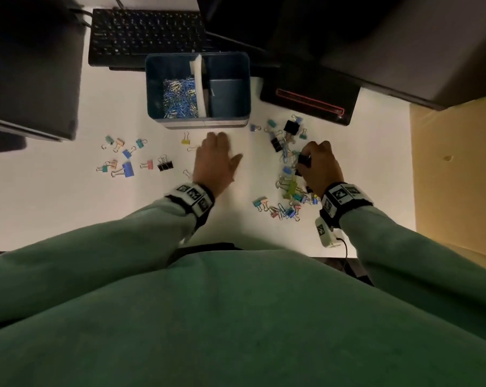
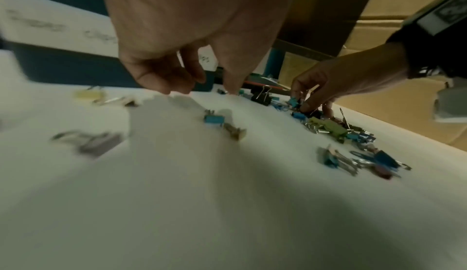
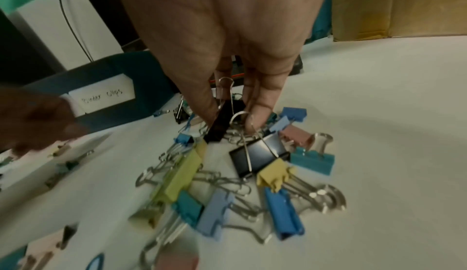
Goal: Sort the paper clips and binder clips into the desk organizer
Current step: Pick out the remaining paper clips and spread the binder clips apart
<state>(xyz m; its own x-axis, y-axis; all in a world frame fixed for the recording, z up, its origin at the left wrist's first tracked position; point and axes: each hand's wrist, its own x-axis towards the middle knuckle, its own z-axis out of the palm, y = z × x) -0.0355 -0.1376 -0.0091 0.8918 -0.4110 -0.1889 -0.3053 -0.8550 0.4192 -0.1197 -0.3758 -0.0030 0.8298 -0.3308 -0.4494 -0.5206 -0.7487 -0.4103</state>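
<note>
The blue desk organizer (image 1: 202, 122) stands at the back middle of the white table. Its left compartment holds a heap of paper clips (image 1: 180, 97); a label (image 3: 106, 98) on its front reads binder clips. My right hand (image 1: 310, 155) reaches into a mixed pile of binder clips (image 1: 289, 188) and pinches a black binder clip (image 3: 222, 122) between thumb and fingers (image 3: 260, 114). My left hand (image 1: 225, 146) hovers in front of the organizer with loosely curled fingers (image 2: 161, 82) and holds nothing. A yellow binder clip (image 1: 185, 141) lies just left of it.
Several coloured binder clips (image 1: 127, 157) lie spread on the left of the table. A black keyboard (image 1: 147, 34) sits behind the organizer. A black device with a red stripe (image 1: 308, 99) is at the back right, with a cardboard box (image 1: 456, 169) on the right edge.
</note>
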